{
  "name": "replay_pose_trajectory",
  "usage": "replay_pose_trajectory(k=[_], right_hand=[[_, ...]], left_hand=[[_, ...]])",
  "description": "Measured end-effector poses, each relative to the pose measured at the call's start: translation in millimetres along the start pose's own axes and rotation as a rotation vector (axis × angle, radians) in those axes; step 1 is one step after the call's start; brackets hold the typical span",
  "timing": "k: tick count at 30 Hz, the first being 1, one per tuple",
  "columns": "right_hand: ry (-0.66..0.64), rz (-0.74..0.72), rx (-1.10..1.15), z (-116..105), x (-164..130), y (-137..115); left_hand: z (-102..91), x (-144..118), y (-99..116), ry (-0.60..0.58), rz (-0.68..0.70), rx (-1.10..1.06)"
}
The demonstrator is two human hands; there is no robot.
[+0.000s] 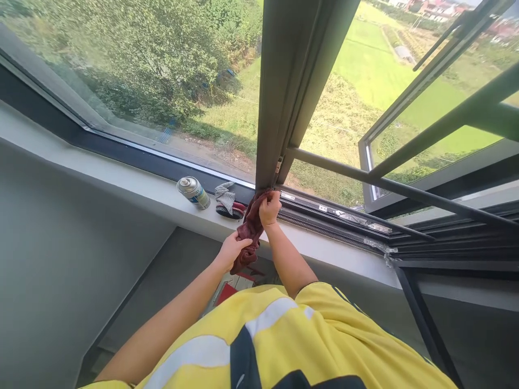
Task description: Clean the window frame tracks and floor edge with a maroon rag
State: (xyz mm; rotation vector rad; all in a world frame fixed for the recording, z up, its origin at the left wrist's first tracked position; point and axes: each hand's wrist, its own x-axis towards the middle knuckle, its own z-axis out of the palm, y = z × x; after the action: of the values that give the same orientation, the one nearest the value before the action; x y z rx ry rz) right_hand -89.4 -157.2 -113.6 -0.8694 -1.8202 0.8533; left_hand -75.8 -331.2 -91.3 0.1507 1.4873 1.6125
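Left hand [231, 249]: closed on the lower rag end.
Rag [248, 231]: dark red, judged soft, light; best gripped by bunched folds.
Right hand [270, 208]: clenched, rag pressed against the frame [279, 97] base.
Sill [154, 192]: can [193, 192], glove [225, 197] laid beside.

A dark grey aluminium window frame [284, 81] runs along a pale sill [133, 186]; its upright mullion stands at centre, with a fixed pane [133, 70] to one side and an opened sash [438, 102] swung outward on the other; a plain grey wall [52, 259] drops below the sill; bright daylight falls in; outside lie leafy trees [141, 48], green fields [377, 70] and distant red-roofed houses [438, 8].
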Motion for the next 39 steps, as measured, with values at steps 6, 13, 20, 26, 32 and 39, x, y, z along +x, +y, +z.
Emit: replay_pose_trajectory(k=[6, 13, 20, 26, 32, 39], right_hand=[[-0.265, 0.254, -0.235, 19, -34, 60], [-0.203, 0.150, -0.193, 1, -27, 69], [-0.176, 0.032, -0.274, -5, -7, 49], [0.019, -0.162, -0.041, -18, 18, 19], [-0.199, -0.021, -0.223, -4, -12, 56], [-0.002, -0.169, -0.078, -30, 25, -2]], left_hand=[[-3.9, -3, -6, 0.083, -0.018, 0.066], [-4.5, -4, -12, 0.071, 0.007, 0.075], [-4.3, 1, -13, 0.071, 0.012, 0.083], [-4.2, 3, -6, 0.089, 0.008, 0.118], [-0.6, 9, -5, 0.093, 0.029, 0.101], [9.8, 3, 1, 0.068, 0.028, 0.017]])
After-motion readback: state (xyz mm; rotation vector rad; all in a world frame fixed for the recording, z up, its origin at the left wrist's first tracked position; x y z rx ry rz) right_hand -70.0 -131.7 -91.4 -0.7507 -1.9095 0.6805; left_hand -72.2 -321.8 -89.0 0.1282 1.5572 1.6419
